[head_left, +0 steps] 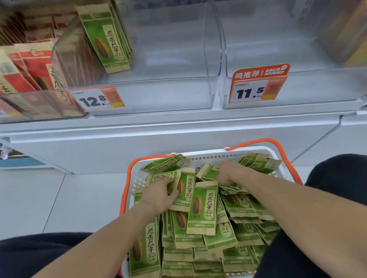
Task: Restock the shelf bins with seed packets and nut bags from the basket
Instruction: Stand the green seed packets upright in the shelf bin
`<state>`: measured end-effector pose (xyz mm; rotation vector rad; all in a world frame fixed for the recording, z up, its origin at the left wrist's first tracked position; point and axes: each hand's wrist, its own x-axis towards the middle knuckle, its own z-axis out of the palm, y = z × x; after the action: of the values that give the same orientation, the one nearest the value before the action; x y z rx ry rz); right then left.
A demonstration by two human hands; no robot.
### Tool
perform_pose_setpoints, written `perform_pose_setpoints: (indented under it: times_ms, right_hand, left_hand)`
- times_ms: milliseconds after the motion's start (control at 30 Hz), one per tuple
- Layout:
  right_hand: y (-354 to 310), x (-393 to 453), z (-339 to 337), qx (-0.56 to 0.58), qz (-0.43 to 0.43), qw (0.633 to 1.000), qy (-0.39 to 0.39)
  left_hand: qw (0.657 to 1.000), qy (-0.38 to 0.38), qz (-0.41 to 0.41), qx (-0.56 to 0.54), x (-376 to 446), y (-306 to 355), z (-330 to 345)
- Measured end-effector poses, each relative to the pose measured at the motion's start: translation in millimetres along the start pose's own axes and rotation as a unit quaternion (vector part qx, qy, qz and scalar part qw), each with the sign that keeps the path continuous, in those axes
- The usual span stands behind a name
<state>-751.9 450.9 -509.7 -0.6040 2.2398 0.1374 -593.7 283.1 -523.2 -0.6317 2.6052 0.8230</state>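
Observation:
A white basket (212,156) with orange handles sits on the floor between my knees, heaped with several green seed packets (204,213). My left hand (159,191) reaches into the pile at its left and its fingers curl round a green packet (169,177). My right hand (229,172) is in the far right of the pile, fingers bent down over packets; whether it holds one is unclear. Above, a clear shelf bin (156,94) holds a few upright green packets (106,37) at its left side.
A second clear bin (301,87) to the right carries an 11.5 price tag (257,88). The left bin (31,106) is full of red seed packets (30,65). A 12.8 tag (96,99) marks the middle bin. A white shelf base (157,139) runs below.

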Motion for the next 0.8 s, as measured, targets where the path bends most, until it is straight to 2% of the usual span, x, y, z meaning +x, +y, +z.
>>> perform_pose_setpoints:
  times_ms: [100, 233, 333, 433, 533, 667, 733, 800]
  right_hand:
    - [-2, 2, -4, -0.005, 0.008, 1.000, -0.001]
    - [-8, -2, -16, -0.011, 0.021, 0.997, -0.068]
    - [-10, -7, -23, -0.018, 0.024, 0.996, -0.085]
    - [-18, -15, -37, -0.013, 0.013, 0.998, -0.063]
    - [-25, -23, -55, 0.012, -0.006, 1.000, -0.001]
    - [-28, -37, -70, 0.126, -0.059, 0.990, 0.037]
    - [-32, -42, -66, 0.228, -0.092, 0.969, 0.023]
    - [-37, -40, -54, 0.288, -0.095, 0.953, 0.004]
  left_hand:
    - [1.000, -0.015, 0.027, -0.007, -4, 4, 0]
    - [0.998, -0.031, 0.043, -0.023, -10, 2, -4]
    - [0.997, -0.041, 0.053, -0.027, -20, -2, -7]
    - [0.997, -0.049, 0.054, -0.037, -30, -4, -8]
    - [0.996, -0.055, 0.058, -0.040, -39, -9, -5]
    - [0.991, -0.075, 0.105, -0.016, -49, -15, 7]
    - [0.987, -0.095, 0.128, -0.020, -52, -13, 15]
    - [0.987, -0.089, 0.117, -0.061, -52, -10, 18]
